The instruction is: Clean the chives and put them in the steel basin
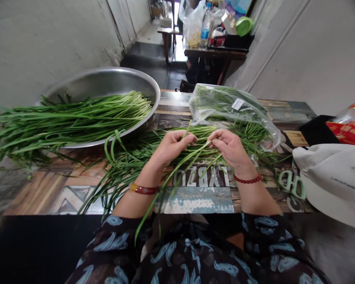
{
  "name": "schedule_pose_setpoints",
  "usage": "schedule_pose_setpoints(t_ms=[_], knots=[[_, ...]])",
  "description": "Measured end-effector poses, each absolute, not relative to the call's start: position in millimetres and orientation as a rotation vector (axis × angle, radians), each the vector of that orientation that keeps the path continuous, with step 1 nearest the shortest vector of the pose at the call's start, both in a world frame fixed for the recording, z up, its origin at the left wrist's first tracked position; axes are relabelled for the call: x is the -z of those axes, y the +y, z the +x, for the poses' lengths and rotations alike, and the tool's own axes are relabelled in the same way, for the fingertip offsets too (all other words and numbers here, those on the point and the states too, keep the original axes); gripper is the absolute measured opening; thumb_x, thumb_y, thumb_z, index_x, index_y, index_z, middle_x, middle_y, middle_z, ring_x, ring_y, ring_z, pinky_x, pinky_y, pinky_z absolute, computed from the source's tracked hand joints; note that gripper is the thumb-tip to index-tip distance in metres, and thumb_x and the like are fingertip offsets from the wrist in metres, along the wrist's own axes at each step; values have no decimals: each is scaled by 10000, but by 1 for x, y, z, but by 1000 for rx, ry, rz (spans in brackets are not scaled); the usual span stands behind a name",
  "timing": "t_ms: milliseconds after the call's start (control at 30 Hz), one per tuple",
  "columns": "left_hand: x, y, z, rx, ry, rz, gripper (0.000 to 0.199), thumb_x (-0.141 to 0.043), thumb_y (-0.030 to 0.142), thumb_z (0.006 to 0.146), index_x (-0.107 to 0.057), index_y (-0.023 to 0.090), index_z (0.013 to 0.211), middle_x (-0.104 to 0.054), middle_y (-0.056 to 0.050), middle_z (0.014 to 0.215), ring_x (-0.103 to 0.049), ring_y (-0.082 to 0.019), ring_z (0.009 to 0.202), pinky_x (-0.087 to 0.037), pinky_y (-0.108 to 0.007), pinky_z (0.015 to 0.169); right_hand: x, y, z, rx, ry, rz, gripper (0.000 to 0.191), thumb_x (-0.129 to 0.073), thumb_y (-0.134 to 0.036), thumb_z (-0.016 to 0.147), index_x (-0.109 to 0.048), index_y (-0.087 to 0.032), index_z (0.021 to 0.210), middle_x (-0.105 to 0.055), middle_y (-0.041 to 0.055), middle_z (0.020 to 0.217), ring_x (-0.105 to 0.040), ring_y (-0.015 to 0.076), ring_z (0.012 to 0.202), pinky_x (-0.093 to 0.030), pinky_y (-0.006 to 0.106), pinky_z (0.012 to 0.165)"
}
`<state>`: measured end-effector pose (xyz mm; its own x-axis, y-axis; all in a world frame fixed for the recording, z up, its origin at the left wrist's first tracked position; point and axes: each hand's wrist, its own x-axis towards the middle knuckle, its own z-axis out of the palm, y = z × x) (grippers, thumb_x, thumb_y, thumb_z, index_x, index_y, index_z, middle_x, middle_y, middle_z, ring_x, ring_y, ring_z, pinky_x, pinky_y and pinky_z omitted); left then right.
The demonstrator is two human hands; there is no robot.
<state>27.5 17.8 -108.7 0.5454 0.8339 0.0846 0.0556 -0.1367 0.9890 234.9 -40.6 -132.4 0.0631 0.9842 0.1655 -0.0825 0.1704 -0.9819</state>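
Observation:
Long green garlic chives (127, 157) lie in a loose heap across the table under and beyond my hands. My left hand (176, 145) is closed, pinching a chive whose pale end pokes up above the fingers. Between thumb and fingertips, my right hand (227, 145) grips the pale ends of a few chives, and their green leaves trail down to the left past the table's front edge. A large steel basin (154, 85) at the left holds a thick bundle of chives, with the leaves hanging over its rim. Behind my right hand lies a clear plastic bag (245, 103) of more chives.
On the right are a pale cap (331, 167) and green-handled scissors (292, 184), partly under it. A red and clear package (350, 126) stands beyond. The patterned table (201, 199) ends close to my body. Farther back, a small table (215, 53) carries a water bottle (205, 27) and bags.

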Motion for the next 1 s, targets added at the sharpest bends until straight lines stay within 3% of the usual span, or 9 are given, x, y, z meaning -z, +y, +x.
schedule_pose_setpoints(t_ms=[167, 300, 533, 700, 867, 1000], knots=[[110, 13, 31, -531, 631, 1593, 409, -641, 504, 833, -667, 113, 716, -516, 18, 612, -393, -79, 576, -278, -228, 557, 137, -40, 233, -803, -1328, -1169, 72, -661, -253, 846, -693, -223, 903, -700, -4, 785, -661, 129, 712, -550, 270, 686], [114, 14, 34, -589, 681, 1607, 345, -658, 447, 818, -654, 119, 711, -541, 15, 633, -427, -87, 603, -297, -231, 585, 134, -41, 234, -673, -1480, -1232, 114, -626, -263, 881, -703, -221, 953, -728, 15, 812, -685, 149, 725, -553, 289, 673], [114, 14, 35, -632, 759, 1617, 309, -640, 414, 818, -660, 121, 723, -559, 15, 637, -442, -93, 611, -322, -238, 609, 123, -40, 232, -196, -1782, -1178, 48, -668, -228, 872, -711, -215, 853, -732, 32, 815, -657, 160, 756, -528, 304, 708], [110, 13, 34, -629, 712, 1635, 369, -615, 475, 848, -686, 125, 755, -519, 24, 623, -388, -87, 599, -311, -243, 613, 128, -39, 227, -336, -1679, -1165, 88, -670, -265, 875, -700, -231, 800, -722, 14, 805, -637, 161, 765, -513, 317, 725], [110, 13, 35, -625, 707, 1651, 411, -601, 525, 844, -665, 131, 745, -526, 16, 634, -399, -97, 619, -329, -242, 616, 143, -32, 222, -665, -1256, -1146, 151, -731, -373, 822, -701, -226, 805, -676, -7, 766, -590, 133, 713, -489, 279, 681], [108, 15, 32, -647, 730, 1660, 380, -607, 507, 834, -651, 142, 735, -500, 22, 603, -405, -104, 616, -337, -239, 614, 145, -27, 233, -694, -905, -1101, 253, -774, -450, 766, -682, -214, 779, -632, -20, 712, -547, 106, 642, -481, 250, 642]])
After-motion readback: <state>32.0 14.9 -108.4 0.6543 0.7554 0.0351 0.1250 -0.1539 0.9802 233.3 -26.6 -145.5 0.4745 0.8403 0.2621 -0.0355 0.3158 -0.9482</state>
